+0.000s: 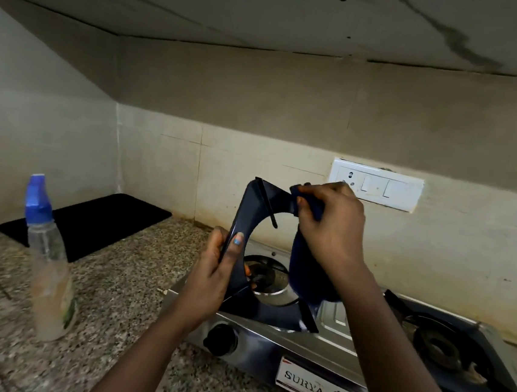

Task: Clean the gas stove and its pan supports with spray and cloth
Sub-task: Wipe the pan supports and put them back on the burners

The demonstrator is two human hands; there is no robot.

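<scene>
My left hand (216,269) grips the pan support (260,215) by its left edge, tilted up over the stove (325,338) and its left burner (263,275). My right hand (327,221) pinches the blue cloth (306,273) against the support's top corner. Spray bottle (47,257) stands left of the stove, on the counter (122,280).

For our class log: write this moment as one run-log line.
left hand: holds pan support | right hand: wipes it, cloth | spray bottle: on counter

Head camera looks forward and down (close) at the stove (347,346).
</scene>
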